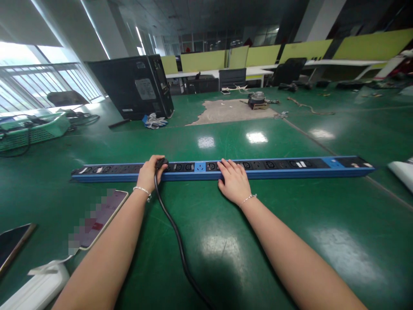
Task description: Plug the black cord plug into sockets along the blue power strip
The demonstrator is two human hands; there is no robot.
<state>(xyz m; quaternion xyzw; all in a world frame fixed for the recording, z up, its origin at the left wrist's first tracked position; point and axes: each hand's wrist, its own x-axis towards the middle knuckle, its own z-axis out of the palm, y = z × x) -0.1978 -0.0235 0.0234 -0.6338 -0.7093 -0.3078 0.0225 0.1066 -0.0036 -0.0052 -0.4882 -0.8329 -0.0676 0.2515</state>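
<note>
A long blue and black power strip (200, 167) lies crosswise on the green table, with rows of sockets along its top. My left hand (151, 172) is closed around a black plug (162, 162) at the strip, left of its middle. Whether the plug's pins sit inside a socket is hidden. From the plug a thick black cable (177, 232) runs down between my arms towards the bottom edge. My right hand (234, 181) rests flat on the strip just right of the middle blue socket, its fingers stretched over the top.
Two phones lie at the left, one with a lit screen (100, 219) and one dark (14, 243), near a white device (41, 286). Farther back are a green basket (48, 131) of cables, a black computer case (135, 88), gloves (155, 121) and a small round device (257, 101).
</note>
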